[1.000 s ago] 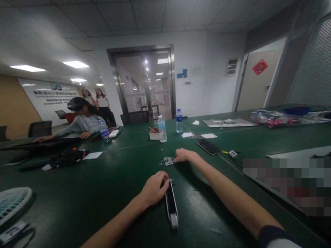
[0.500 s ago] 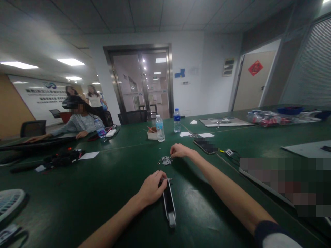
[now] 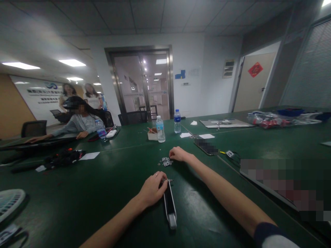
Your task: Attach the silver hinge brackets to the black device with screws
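Head view: long piece (image 3: 170,204) in L fingers (image 3: 162,188), R fingers (image 3: 172,154) by plate (image 3: 167,162) edge, grip unclear, table (image 3: 103,186) room L.

A green tabletop (image 3: 64,196) spreads from near to far. The pale far wall (image 3: 214,89) holds metal-framed glass doors (image 3: 130,82), a dark chair (image 3: 133,118) before them. Far right, a beige door (image 3: 249,91) bears a red diamond (image 3: 255,70), beside blinds (image 3: 306,65). Far left, ceiling lights (image 3: 72,63) glow above a white signboard (image 3: 26,98).
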